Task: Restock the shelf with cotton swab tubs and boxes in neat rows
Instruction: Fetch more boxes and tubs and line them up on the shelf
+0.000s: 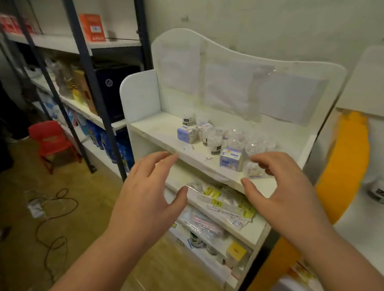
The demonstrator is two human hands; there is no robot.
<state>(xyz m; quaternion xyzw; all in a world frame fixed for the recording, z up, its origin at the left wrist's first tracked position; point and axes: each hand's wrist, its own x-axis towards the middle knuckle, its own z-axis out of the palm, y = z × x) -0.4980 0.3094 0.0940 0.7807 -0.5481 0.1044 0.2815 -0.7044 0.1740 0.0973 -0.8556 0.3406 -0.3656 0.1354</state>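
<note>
Both hands are raised in front of a white shelf unit (144, 104), palms down, neither holding anything. The left hand (150, 194) is spread wide, fingers splayed, its fingertips at the front edge of the top shelf (156, 131). The right hand (287, 190) is open and curved, thumb and fingers apart, the fingers curling just beside the nearest clear tub (254, 169).

Stock on the top shelf lies beyond and between the two hands, loosely clustered, not in rows. Two blue-and-white boxes are clearly counted: one box (229, 158) just left of the right hand's fingers, a second box (185, 134) farther back towards the left hand's side. A third, smaller box (206, 126) appears behind it; identification uncertain. Clear tubs (237, 140) stand among the boxes, at least six upright; the exact count cannot be confirmed owing to glare and overlap. One small tub with a dark label (187, 119) stands alone at the rear.

Below the hands, the second shelf carries a loose pile of flat clear packets with yellow labels (226, 201); number not countable. The third shelf holds pink-tinted packets (201, 225).

Beyond the left hand: one metal rack (85, 61) with assorted goods, one red chair (49, 140), and one cable (53, 214) on the floor.
</note>
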